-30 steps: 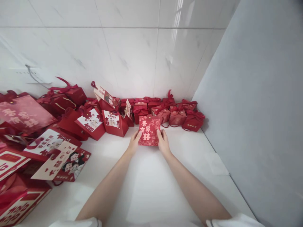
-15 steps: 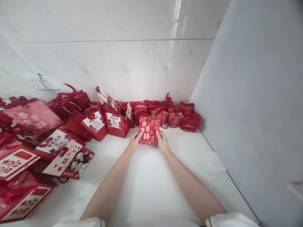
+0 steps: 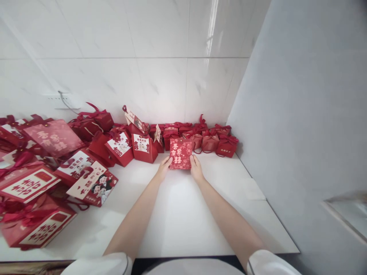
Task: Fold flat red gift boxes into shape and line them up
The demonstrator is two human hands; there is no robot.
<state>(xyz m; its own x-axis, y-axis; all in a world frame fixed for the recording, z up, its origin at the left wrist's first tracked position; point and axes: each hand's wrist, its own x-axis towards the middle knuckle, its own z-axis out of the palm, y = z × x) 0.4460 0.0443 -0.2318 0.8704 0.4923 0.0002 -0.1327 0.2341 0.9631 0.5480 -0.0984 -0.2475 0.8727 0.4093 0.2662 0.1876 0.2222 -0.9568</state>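
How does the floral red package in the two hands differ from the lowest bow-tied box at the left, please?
The floral package is held between the left hand and right hand, while the bow-tied box sits apart from them. The floral package has pale writing on a patterned front; the bow-tied box has red characters on a cream panel. Both are mainly red.

The view has shifted, and the near edge of the white table now shows.
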